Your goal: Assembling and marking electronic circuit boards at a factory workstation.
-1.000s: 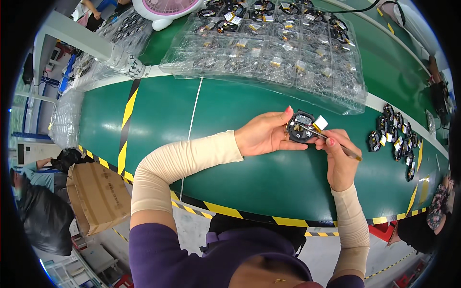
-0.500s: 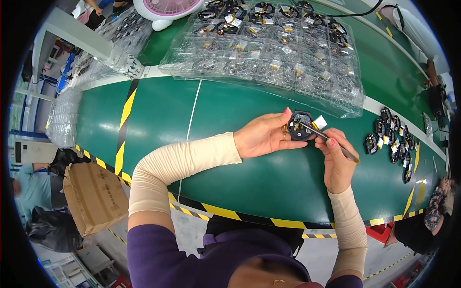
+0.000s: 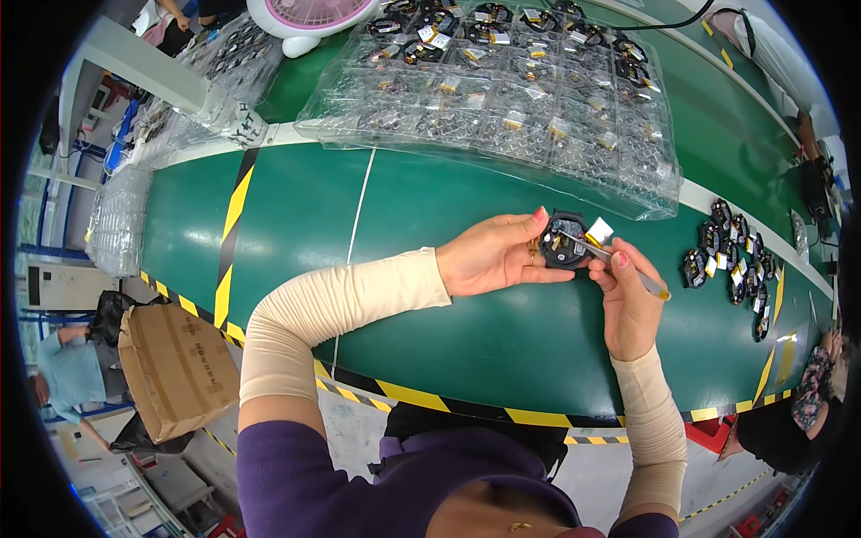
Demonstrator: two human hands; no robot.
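Between the thumb and fingers of my left hand [image 3: 499, 251] is a round black device housing [image 3: 563, 251] with small electronic parts inside, held above the green work surface. A white battery pouch with a yellow edge [image 3: 599, 233] sticks out at its upper right. My right hand [image 3: 631, 291] pinches a pair of slim metal tweezers [image 3: 641, 283]. The tweezers' tip reaches into the housing's open face; what exactly it touches is too small to tell.
Stacked clear plastic trays [image 3: 502, 108] with several similar housings stand beyond my hands. A group of loose housings [image 3: 731, 251] lies at the right. A pink and white fan [image 3: 314, 13] is at the back. Yellow-black tape [image 3: 466, 408] marks the near edge.
The tweezers have tilted slightly and the housing has turned a little in my left hand. At the far left, a person beside the cardboard box has shifted position.
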